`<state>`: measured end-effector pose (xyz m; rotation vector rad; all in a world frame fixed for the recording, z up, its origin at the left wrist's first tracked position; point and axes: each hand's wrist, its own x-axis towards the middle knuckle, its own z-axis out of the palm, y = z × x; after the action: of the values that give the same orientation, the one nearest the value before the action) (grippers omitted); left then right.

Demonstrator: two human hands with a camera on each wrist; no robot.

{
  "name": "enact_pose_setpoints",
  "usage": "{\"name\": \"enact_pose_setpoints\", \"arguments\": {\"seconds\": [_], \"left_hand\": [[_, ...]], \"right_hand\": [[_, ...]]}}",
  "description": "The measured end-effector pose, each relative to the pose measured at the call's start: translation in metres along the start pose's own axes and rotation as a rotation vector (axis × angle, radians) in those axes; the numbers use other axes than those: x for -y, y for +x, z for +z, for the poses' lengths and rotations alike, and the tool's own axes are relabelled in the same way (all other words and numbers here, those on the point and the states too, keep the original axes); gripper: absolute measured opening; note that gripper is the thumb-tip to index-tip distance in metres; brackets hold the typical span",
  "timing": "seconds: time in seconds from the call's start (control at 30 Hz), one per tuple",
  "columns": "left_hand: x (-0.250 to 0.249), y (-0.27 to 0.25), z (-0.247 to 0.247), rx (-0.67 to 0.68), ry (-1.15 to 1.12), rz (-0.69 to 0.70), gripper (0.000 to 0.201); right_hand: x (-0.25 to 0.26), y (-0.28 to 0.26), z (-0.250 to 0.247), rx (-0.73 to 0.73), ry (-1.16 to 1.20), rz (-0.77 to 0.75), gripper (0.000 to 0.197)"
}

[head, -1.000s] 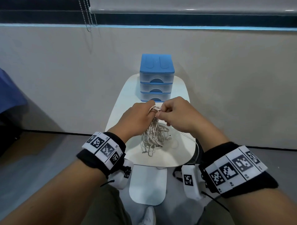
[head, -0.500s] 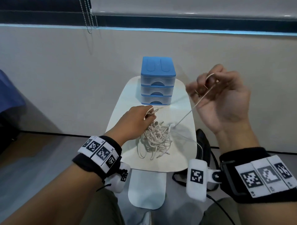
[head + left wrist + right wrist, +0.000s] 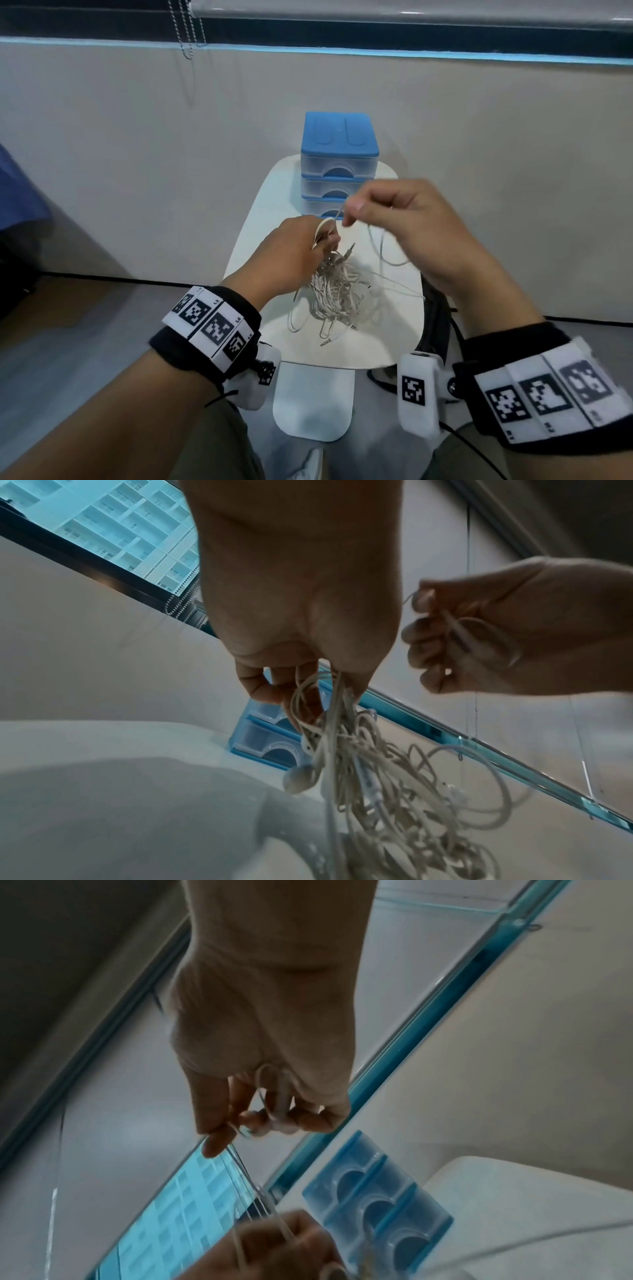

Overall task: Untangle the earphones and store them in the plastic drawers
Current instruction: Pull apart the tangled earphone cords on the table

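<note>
**Both hands on tangled earphones over small table**

Nearest the camera: two forearms w/ black wristbands (image 3: 205,329) carrying black-and-white square markers, plus white camera units under each wrist. Below them, a white table base (image 3: 313,401) on grey floor, and a shoe tip at the bottom edge.

Next out, the white table (image 3: 387,339) w/ rounded corners. On it lies the tangled earphones (image 3: 337,291) bundle: off-white cords in a loose knot, several loops spilling toward the near edge, a jack plug at the near side. A dark bag sits on the floor just right of the table.

Left hand (image 3: 291,253) is above the bundle's far end, fingers curled down & gripping a bunch of cords at the top; in the left wrist view the tangle hangs from those fingers (image 3: 274,685), an earbud dangling beside them, bottom of the knot reaching the tabletop.

Right hand (image 3: 404,219) is a bit higher & to the right, close to the left hand but apart. Thumb & forefinger pinch a single strand; remaining fingers curl round a small loop of cord w/ an earbud in the palm (right wrist view). Thin strands run from it down to the left hand & the pile.

Further back: plastic drawers (image 3: 339,154), blue top, three clear drawers, all closed, at the table's far end. Behind: beige wall, blue strip, window w/ blind chain.
</note>
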<state>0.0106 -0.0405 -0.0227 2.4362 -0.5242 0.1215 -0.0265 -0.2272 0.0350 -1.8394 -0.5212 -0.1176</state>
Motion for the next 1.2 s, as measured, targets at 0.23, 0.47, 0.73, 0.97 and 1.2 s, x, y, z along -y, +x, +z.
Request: {"name": "enact_pose_setpoints", "arguments": {"seconds": [0.23,0.47,0.73,0.97,1.2], "left_hand": [[0.003,0.002,-0.001,0.013,0.1,0.0,0.026],[0.006,0.001,0.001,0.102,0.153,-0.047,0.023],[-0.013,0.002,-0.007,0.024,0.046,-0.078,0.022],[-0.007,0.004,-0.008,0.003,0.018,-0.092,0.029],[0.003,0.0,-0.002,0.074,0.027,-0.012,0.021]], "right_hand": [[0.032,-0.002,-0.027,-0.205,0.6,-0.286,0.024],[0.05,-0.009,-0.043,-0.311,0.81,-0.203,0.027],[0.003,0.0,-0.015,-0.018,-0.407,0.33,0.035],[-0.015,-0.003,0.006,0.092,-0.414,0.261,0.031],[0.029,0.002,-0.011,-0.251,0.346,-0.112,0.017]]}}
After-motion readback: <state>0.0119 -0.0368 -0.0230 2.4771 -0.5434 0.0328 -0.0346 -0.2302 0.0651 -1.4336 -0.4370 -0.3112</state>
